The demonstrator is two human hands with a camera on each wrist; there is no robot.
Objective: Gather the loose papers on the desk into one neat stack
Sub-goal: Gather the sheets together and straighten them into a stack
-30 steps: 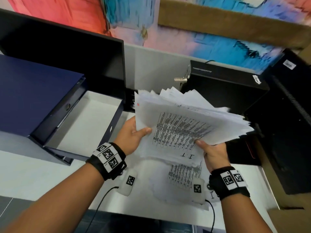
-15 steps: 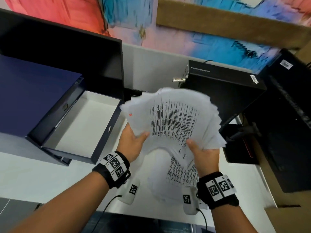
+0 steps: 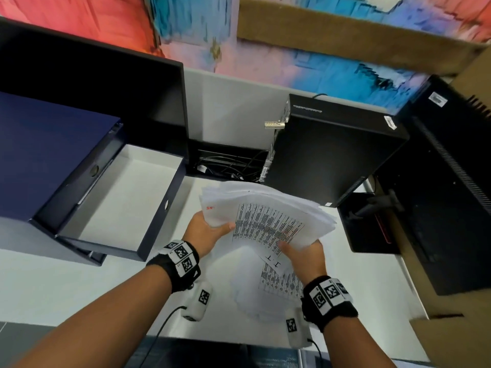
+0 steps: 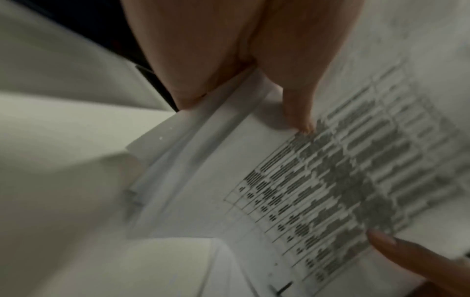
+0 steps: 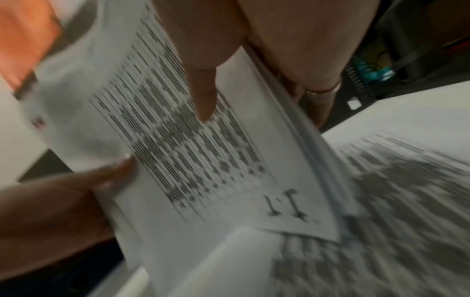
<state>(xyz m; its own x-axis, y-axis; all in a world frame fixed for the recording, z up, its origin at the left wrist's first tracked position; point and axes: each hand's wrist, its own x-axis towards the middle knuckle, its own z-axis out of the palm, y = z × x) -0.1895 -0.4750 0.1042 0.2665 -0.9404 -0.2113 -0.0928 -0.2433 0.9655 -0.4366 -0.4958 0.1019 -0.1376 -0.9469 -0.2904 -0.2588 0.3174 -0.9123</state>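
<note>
A thick, uneven bundle of printed papers (image 3: 265,216) is held up over the white desk (image 3: 66,288). My left hand (image 3: 210,231) grips its left edge, thumb on top. My right hand (image 3: 303,254) grips the near right edge, thumb over the printed table. In the left wrist view my left thumb (image 4: 297,100) presses the top sheet (image 4: 318,191). In the right wrist view my right thumb (image 5: 201,84) lies on the bundle (image 5: 190,150), fingers beneath. More loose printed sheets (image 3: 276,288) lie on the desk under the bundle.
An open dark blue box (image 3: 164,208) with a white inside sits to the left, its lid (image 3: 47,155) raised behind it. A black monitor (image 3: 93,88) stands at the back left, a black computer case (image 3: 332,150) at the back right. Brown cardboard (image 3: 451,338) is at the right.
The bundle has swung and dropped lower toward the desk, its sheets drawn closer together than the wide fan of half a second ago. Both hands keep their grip.
</note>
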